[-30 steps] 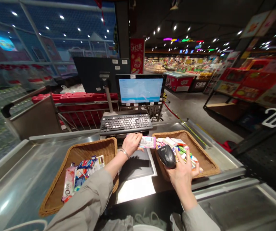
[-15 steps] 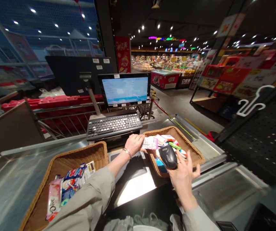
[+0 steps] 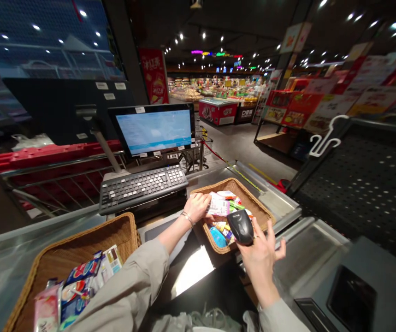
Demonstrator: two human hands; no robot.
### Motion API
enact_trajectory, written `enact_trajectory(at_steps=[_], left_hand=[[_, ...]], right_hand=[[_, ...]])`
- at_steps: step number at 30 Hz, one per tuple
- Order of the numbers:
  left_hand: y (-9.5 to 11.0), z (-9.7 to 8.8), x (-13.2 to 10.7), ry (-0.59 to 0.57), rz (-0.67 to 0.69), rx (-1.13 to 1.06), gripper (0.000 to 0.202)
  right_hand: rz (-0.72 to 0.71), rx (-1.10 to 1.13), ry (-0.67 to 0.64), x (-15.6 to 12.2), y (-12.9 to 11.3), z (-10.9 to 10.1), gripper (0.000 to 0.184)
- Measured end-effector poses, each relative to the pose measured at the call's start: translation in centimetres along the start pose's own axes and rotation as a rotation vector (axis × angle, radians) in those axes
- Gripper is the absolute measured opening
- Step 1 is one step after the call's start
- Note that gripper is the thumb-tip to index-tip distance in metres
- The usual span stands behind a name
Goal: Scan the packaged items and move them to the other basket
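My left hand [image 3: 198, 207] pinches a small white packet with a printed label and purple edge [image 3: 219, 206]. It is held over the near left part of the right wicker basket [image 3: 258, 203]. My right hand [image 3: 260, 256] grips a black handheld barcode scanner [image 3: 240, 226], its head close beside the packet; the handle is mostly hidden by the hand. Several small packaged goods lie in that basket, among them a blue pack [image 3: 217, 236] and a green one [image 3: 235, 205]. The left wicker basket [image 3: 26, 290] holds several snack packets, including a pink one [image 3: 46, 308].
Behind the baskets stand a keyboard [image 3: 145, 186] and a lit monitor [image 3: 154, 131]. A second dark screen [image 3: 62, 110] shows its back. Metal counter surfaces [image 3: 317, 258] run along both sides. At the right are a black perforated panel [image 3: 367, 170] with white hooks and a dark phone-like device [image 3: 351, 297].
The view has turned right, so the counter and baskets sit further left. Both hands have shifted right over the basket, keeping the packet and scanner close together.
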State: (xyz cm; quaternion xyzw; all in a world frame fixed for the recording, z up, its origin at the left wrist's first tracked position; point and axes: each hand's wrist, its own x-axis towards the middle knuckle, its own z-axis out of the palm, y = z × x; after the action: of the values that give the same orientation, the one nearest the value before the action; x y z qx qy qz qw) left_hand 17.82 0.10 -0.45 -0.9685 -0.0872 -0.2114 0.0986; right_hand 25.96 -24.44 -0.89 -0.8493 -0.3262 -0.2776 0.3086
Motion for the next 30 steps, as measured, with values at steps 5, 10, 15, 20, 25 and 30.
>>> enact_trajectory(at_steps=[5,10,15,20,25,30], left_hand=[[1.0,0.9,1.5,-0.04,0.03,-0.018,0.066],[2.3,1.3,2.9,-0.076,0.056,-0.047,0.074],[3.5,1.7,4.6,-0.104,0.089,-0.056,0.071],[4.8,2.8,6.7,-0.124,0.101,-0.057,0.053],[6.2,3.6,8.3,-0.09,0.019,-0.011,0.049],[5.4,3.0,7.4,-0.1,-0.015,-0.011,0.053]], right_hand=[[0.05,-0.008,0.025,-0.2,1.7,-0.2,0.041],[0.088,-0.033,0.103,0.0,2.9,-0.7,0.041],[0.097,-0.056,0.103,-0.2,4.2,-1.2,0.037],[0.112,-0.082,0.101,-0.4,5.6,-1.1,0.036],[0.123,-0.103,0.108,0.0,6.2,-0.9,0.037],[0.141,-0.047,0.057,0.8,5.9,0.0,0.04]])
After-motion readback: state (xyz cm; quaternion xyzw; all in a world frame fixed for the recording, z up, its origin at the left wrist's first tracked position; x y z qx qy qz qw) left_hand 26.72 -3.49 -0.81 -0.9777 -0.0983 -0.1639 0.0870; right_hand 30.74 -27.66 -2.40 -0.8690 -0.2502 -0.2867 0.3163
